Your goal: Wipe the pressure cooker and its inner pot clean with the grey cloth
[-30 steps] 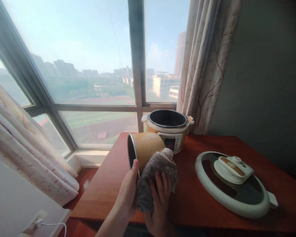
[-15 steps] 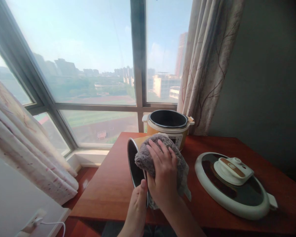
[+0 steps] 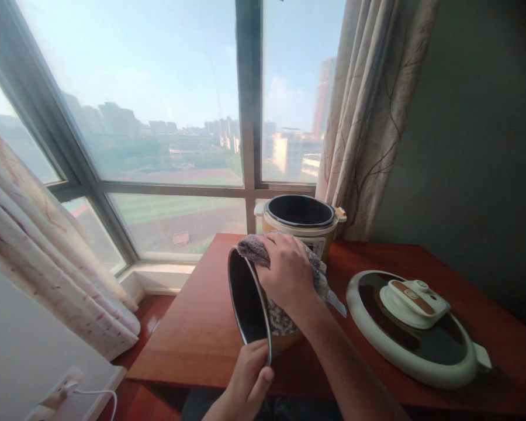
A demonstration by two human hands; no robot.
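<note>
A pot with a dark inside (image 3: pixel 246 298) is tipped on its side above the table, its mouth facing left. My left hand (image 3: pixel 251 371) is closed on the lower part of its metal rim, thumb outside and fingers over the edge. My right hand (image 3: pixel 287 269) presses a grey fluffy cloth (image 3: pixel 255 250) against the upper outer side of the pot, fingers wrapped over it. One fold of cloth laps the top of the rim; the rest hangs down the pot's right side. Much of the pot's outer wall is hidden by hand and cloth.
Behind the pot stands a yellow and white cooker body (image 3: pixel 298 225) with a dark round opening. A large white-rimmed lid (image 3: pixel 414 330) with a handle lies at right on the reddish wooden table (image 3: pixel 179 327). A window and curtains border the far side; a white cable (image 3: pixel 99 394) runs at lower left.
My right hand has moved the cloth up and over toward the rim's top. My left hand has shifted lower, its fingers now over the rim. More of the pot's dark inside shows.
</note>
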